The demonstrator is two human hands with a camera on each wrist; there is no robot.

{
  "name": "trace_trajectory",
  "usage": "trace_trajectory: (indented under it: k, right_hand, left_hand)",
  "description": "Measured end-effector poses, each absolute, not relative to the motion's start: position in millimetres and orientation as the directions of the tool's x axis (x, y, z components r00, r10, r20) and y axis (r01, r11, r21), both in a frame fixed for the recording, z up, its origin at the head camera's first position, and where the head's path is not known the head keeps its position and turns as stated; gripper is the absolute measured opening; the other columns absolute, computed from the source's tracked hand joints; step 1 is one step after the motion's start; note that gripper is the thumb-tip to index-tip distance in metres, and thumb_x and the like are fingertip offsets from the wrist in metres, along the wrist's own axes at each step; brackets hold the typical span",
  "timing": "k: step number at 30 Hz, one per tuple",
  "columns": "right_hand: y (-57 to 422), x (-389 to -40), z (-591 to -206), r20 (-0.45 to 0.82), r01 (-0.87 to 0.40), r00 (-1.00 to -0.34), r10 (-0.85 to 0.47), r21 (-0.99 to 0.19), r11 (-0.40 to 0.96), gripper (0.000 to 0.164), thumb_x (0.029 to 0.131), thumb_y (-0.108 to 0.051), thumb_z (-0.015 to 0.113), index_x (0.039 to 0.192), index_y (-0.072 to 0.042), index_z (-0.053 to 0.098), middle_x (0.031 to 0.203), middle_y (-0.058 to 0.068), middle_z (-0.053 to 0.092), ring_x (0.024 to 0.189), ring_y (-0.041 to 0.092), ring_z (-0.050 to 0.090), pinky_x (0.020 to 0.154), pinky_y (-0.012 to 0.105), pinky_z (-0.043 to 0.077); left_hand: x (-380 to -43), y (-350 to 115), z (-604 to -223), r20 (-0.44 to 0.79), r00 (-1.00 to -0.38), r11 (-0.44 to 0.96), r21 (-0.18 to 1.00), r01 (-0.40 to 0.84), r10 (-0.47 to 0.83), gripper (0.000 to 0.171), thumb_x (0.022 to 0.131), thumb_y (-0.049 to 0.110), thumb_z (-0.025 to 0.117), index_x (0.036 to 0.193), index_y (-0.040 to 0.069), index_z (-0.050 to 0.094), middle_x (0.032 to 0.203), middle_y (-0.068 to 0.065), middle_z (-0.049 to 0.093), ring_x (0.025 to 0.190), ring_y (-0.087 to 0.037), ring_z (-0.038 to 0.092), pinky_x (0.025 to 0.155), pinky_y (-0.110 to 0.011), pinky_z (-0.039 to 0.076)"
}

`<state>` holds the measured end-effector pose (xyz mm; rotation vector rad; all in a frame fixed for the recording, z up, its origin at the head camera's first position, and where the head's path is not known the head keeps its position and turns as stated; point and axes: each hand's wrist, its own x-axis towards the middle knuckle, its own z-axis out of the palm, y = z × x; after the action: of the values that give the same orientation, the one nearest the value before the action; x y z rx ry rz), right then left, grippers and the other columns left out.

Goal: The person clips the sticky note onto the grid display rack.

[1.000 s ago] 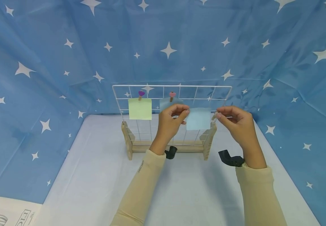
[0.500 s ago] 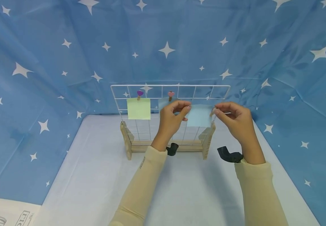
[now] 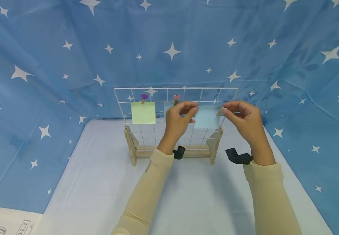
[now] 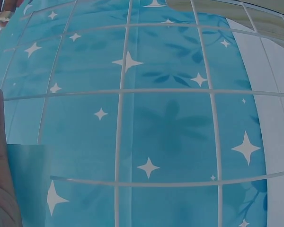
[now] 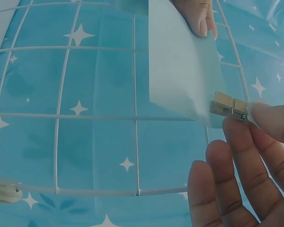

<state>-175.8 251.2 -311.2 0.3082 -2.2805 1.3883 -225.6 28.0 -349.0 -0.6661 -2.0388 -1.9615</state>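
Observation:
My left hand pinches the upper left corner of a light blue paper note between thumb and fingers. The note is held up in front of a white wire grid. At the note's upper right corner my right hand pinches a small wooden clothespin. In the right wrist view the clothespin's tip overlaps the note's edge. A green note hangs on the grid under a purple heart clothespin. Beside it, another blue note under a pink heart clothespin is partly hidden by my left hand.
The grid stands upright in a wooden base on a white-covered table. Blue star-patterned cloth surrounds the back and sides. A pale printed item lies at the front left.
Both hands have risen with the blue note, bringing it higher against the grid. The right hand's clothespin has moved slightly left and up, along with the note's corner.

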Motion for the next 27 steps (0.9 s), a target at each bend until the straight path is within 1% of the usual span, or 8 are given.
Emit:
trace_trajectory:
  k: [6, 10, 14, 16, 20, 22, 27]
  right_hand:
    - [251.6, -178.6, -309.3, 0.486, -0.409, -0.873, 0.042, -0.777, 0.478, 0.018, 0.102, -0.004, 0.075, 0.115, 0.008, 0.076, 0.104, -0.012, 0.073, 0.098, 0.002, 0.067, 0.086, 0.011, 0.053]
    - [251.7, -180.1, -306.8, 0.497, -0.427, -0.867, 0.037, -0.780, 0.457, 0.015, 0.102, -0.003, 0.074, 0.113, 0.006, 0.077, 0.105, -0.007, 0.074, 0.098, 0.004, 0.068, 0.086, 0.012, 0.054]
    - [250.9, -181.6, -304.8, 0.510, -0.448, -0.859, 0.033, -0.783, 0.432, 0.014, 0.102, -0.003, 0.074, 0.114, 0.004, 0.078, 0.104, -0.011, 0.074, 0.099, 0.005, 0.069, 0.085, 0.013, 0.055]
    - [250.4, -182.3, -304.0, 0.519, -0.459, -0.854, 0.035, -0.784, 0.418, 0.014, 0.102, -0.002, 0.074, 0.113, 0.003, 0.078, 0.103, -0.010, 0.074, 0.098, 0.006, 0.069, 0.085, 0.014, 0.055]
    - [249.6, -184.0, -302.3, 0.533, -0.473, -0.845, 0.043, -0.783, 0.403, 0.012, 0.101, -0.001, 0.074, 0.111, 0.001, 0.079, 0.103, -0.005, 0.076, 0.098, 0.007, 0.070, 0.084, 0.015, 0.056]
    - [249.0, -185.2, -301.5, 0.538, -0.476, -0.842, 0.047, -0.780, 0.406, 0.012, 0.101, -0.001, 0.074, 0.111, 0.002, 0.079, 0.102, -0.007, 0.075, 0.097, 0.006, 0.070, 0.083, 0.015, 0.055]
    - [246.8, -189.0, -299.0, 0.550, -0.482, -0.834, 0.050, -0.769, 0.421, 0.015, 0.100, 0.001, 0.074, 0.111, 0.011, 0.076, 0.097, -0.020, 0.072, 0.093, 0.004, 0.069, 0.080, 0.015, 0.055]
  left_hand:
    - [-227.4, 29.9, -348.9, 0.467, -0.871, -0.014, 0.882, 0.471, 0.155, 0.018, 0.106, 0.010, 0.072, 0.119, -0.001, 0.078, 0.107, -0.015, 0.077, 0.090, -0.021, 0.074, 0.073, -0.032, 0.066]
    - [-227.2, 31.6, -347.1, 0.467, -0.873, -0.011, 0.882, 0.470, 0.141, 0.018, 0.105, 0.010, 0.073, 0.118, -0.001, 0.078, 0.107, -0.014, 0.078, 0.090, -0.020, 0.074, 0.073, -0.032, 0.066]
    - [-226.1, 33.6, -346.3, 0.474, -0.873, -0.013, 0.879, 0.476, 0.113, 0.016, 0.104, 0.009, 0.074, 0.117, -0.001, 0.079, 0.107, -0.014, 0.079, 0.089, -0.020, 0.075, 0.073, -0.032, 0.066]
    - [-226.2, 34.4, -346.7, 0.483, -0.870, -0.014, 0.875, 0.484, 0.101, 0.016, 0.104, 0.008, 0.075, 0.116, -0.001, 0.079, 0.106, -0.014, 0.079, 0.088, -0.019, 0.075, 0.072, -0.032, 0.066]
    - [-227.0, 35.4, -347.1, 0.502, -0.860, -0.009, 0.864, 0.503, 0.091, 0.016, 0.103, 0.007, 0.075, 0.116, -0.002, 0.079, 0.106, -0.015, 0.080, 0.088, -0.021, 0.076, 0.072, -0.031, 0.066]
    - [-227.1, 35.7, -346.8, 0.510, -0.856, -0.002, 0.859, 0.511, 0.089, 0.016, 0.104, 0.007, 0.074, 0.116, -0.002, 0.079, 0.106, -0.015, 0.080, 0.089, -0.021, 0.076, 0.072, -0.031, 0.066]
    - [-226.8, 35.8, -345.8, 0.522, -0.850, 0.014, 0.852, 0.524, 0.078, 0.014, 0.103, 0.007, 0.074, 0.114, -0.002, 0.079, 0.106, -0.016, 0.080, 0.088, -0.022, 0.076, 0.072, -0.030, 0.066]
